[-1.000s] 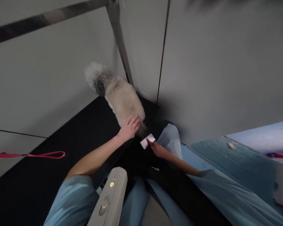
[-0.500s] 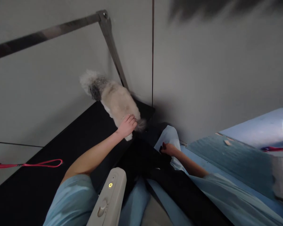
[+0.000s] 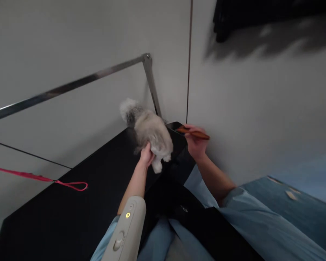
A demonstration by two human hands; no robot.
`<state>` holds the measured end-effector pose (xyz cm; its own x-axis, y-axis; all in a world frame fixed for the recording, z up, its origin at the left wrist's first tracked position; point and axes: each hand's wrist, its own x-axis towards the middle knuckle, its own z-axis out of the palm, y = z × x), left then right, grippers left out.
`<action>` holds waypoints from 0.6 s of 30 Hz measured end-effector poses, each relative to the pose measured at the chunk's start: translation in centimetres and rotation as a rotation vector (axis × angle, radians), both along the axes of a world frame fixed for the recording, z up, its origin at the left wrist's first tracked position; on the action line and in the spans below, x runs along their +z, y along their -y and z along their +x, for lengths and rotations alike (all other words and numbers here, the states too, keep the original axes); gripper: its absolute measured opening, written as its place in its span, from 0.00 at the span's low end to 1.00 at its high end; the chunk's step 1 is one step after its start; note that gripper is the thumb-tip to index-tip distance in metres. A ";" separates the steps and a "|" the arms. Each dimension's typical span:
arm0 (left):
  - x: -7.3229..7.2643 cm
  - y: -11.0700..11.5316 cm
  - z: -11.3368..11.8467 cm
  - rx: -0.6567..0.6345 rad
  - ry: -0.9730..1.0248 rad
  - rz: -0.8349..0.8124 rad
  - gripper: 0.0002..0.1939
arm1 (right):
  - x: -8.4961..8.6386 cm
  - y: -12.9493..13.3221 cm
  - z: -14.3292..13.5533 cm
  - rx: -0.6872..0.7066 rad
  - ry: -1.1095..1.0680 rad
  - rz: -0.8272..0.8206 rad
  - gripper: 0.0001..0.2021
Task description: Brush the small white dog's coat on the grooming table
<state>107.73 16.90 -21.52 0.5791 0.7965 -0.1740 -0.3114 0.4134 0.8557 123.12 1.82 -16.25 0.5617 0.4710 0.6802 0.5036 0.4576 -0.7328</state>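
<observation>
A small dog [image 3: 154,132] with cream body fur and a fluffy white-and-grey head end is on the black table [image 3: 70,203], its rear towards me. My left hand [image 3: 147,155] is closed on the dog at its flank, low on the near side; which part is between the fingers is hidden in fur. Beside the dog's rear, raised and apart from it, my right hand [image 3: 197,143] grips a slim orange-brown handled tool [image 3: 197,134]. The tool's working end points left towards the dog and is too blurred to name.
A jointed metal arm [image 3: 84,80] rises behind the dog and reaches left above the table. A red loop leash [image 3: 73,185] hangs over the table at the left. Grey walls stand behind. A white device with a yellow light [image 3: 129,228] juts up in front.
My right hand has risen from beside my knee to near the dog's rear with the tool. My left hand has shifted from the dog's rump to its flank. The view has shifted.
</observation>
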 end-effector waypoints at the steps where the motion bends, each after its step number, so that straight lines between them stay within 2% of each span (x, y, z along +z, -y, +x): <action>1: -0.3 0.5 -0.1 0.031 0.042 -0.040 0.17 | 0.0 0.1 -0.3 0.072 0.055 -0.030 0.07; 4: -1.0 1.8 -0.2 0.085 0.136 -0.121 0.25 | -0.2 -0.2 -1.4 0.431 0.301 -0.400 0.05; 5: -1.1 2.1 -0.1 0.103 0.177 -0.126 0.26 | -0.1 -0.5 -1.7 0.463 0.324 -0.481 0.05; 6: -1.1 2.4 -0.1 0.122 0.227 -0.122 0.25 | 0.0 -0.8 -1.8 0.418 0.299 -0.493 0.06; 8: -1.3 2.8 -0.1 0.152 0.317 -0.095 0.24 | 0.3 -1.3 -1.9 0.212 0.183 -0.363 0.08; 9: -1.4 3.0 -0.2 0.163 0.339 -0.090 0.24 | 0.3 -1.4 -1.9 0.167 0.161 -0.306 0.08; 10: -1.6 3.2 -0.2 0.167 0.340 -0.104 0.24 | 0.3 -1.5 -2.0 0.194 0.181 -0.296 0.08; 13: -2.2 3.7 -0.6 0.201 0.328 -0.219 0.25 | 0.3 -2.0 -1.7 0.465 0.309 -0.454 0.07; 14: -2.3 3.8 -0.7 0.230 0.344 -0.270 0.26 | 0.5 -2.2 -1.4 0.472 0.294 -0.464 0.07; 15: -2.3 3.9 -0.9 0.262 0.370 -0.317 0.27 | 0.7 -2.5 -1.0 0.390 0.237 -0.406 0.07; 17: -2.2 3.9 -1.1 0.323 0.420 -0.399 0.29 | 1.2 -2.9 -0.3 0.116 0.085 -0.159 0.08; 18: -2.0 3.9 -1.2 0.340 0.433 -0.434 0.29 | 1.3 -3.1 -0.1 0.042 0.052 -0.057 0.08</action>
<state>106.49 12.96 -23.57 0.3994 0.8566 -0.3267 -0.7598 0.5087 0.4050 122.99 4.91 -15.00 0.5050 0.5318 0.6798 0.5234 0.4376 -0.7312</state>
